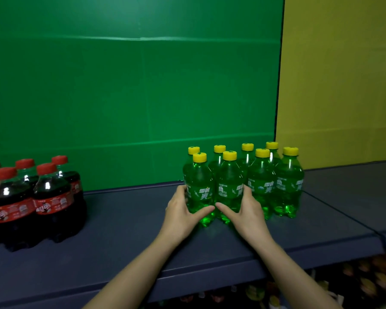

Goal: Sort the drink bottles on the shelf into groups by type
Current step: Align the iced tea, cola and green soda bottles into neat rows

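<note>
Several green soda bottles (263, 181) with yellow caps stand grouped right of centre on the dark grey shelf (125, 219). My left hand (183, 210) wraps the front-left green bottle (198, 186) low down, thumb across its front. My right hand (243, 210) holds the neighbouring green bottle (228, 186) the same way; the two thumbs nearly touch. Several dark cola bottles (51, 201) with red caps and red labels stand together at the far left.
A green back panel (132, 85) and a yellow one (339, 81) close the shelf behind. The shelf's front edge (210, 270) runs just above blurred goods (354, 279) on a lower level. Bare shelf lies between the two groups.
</note>
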Motion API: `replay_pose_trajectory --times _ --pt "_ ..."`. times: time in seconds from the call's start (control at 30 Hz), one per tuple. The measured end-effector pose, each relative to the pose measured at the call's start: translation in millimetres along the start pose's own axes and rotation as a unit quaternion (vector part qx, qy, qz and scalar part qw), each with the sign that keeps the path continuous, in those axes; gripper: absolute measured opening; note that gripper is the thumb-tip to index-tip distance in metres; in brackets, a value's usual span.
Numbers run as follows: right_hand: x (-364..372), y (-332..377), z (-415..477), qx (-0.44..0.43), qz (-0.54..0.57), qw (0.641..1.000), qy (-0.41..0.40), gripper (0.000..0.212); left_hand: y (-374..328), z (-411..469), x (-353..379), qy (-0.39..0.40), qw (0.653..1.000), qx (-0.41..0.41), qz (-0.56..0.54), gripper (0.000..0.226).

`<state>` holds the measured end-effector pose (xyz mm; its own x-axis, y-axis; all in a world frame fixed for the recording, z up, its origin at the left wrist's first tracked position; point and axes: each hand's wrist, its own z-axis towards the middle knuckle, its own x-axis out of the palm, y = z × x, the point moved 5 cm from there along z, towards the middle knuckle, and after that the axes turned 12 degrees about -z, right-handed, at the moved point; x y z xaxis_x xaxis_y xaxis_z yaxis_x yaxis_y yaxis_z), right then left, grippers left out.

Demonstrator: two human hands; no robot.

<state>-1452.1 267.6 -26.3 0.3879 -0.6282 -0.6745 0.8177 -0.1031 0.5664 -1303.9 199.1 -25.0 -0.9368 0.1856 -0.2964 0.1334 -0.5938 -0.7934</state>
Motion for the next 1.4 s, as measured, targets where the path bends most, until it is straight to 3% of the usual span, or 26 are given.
replay_pose_trajectory --times 0.2,0.27,0.37,0.4,0.47,0.5,0.57,0.63,0.67,0.73,0.8,1.3,1.4 --pt "-6 -4 -5 -0.027 -0.027 0.998 0.047 0.083 1 3 0 -0.011 0.999 -0.014 0.028 0.073" --pt "-23 -11 -15 -0.058 -0.032 0.997 0.047 0.072 -3 -1 -2 -0.024 0.999 -0.033 0.002 0.08" --pt "-77 -32 -23 -0.067 0.075 0.992 -0.075 0.031 5 4 -10 -0.055 0.988 -0.098 -0.106 0.083" --pt "-97 -45 -20 -0.053 0.109 0.983 -0.135 0.029 7 8 -9 -0.053 0.976 -0.128 -0.168 0.083" --pt "-122 -77 -1 -0.019 0.156 0.971 -0.182 0.052 12 19 0 -0.037 0.945 -0.167 -0.28 0.076" --pt "-123 -92 14 0.003 0.184 0.972 -0.144 0.07 12 22 4 -0.028 0.933 -0.171 -0.314 0.067" --pt "-110 -112 40 0.024 0.216 0.976 0.005 0.112 10 27 10 0.0 0.931 -0.159 -0.328 0.062" --pt "-88 -122 54 0.017 0.204 0.967 0.15 0.142 13 28 11 0.029 0.952 -0.146 -0.269 0.091" --pt "-79 -125 59 0.01 0.196 0.96 0.2 0.147 12 28 11 0.03 0.962 -0.141 -0.231 0.111" --pt "-67 -127 67 -0.01 0.198 0.949 0.245 0.144 11 26 11 0.04 0.975 -0.128 -0.178 0.138" --pt "-60 -128 72 -0.024 0.216 0.943 0.252 0.136 8 24 14 0.043 0.981 -0.112 -0.153 0.148" --pt "-48 -121 78 -0.067 0.221 0.946 0.226 0.135 2 17 16 -0.003 0.99 -0.07 -0.122 0.12" --pt "-46 -117 78 -0.066 0.22 0.946 0.227 0.135 4 16 13 -0.004 0.991 -0.072 -0.116 0.124"
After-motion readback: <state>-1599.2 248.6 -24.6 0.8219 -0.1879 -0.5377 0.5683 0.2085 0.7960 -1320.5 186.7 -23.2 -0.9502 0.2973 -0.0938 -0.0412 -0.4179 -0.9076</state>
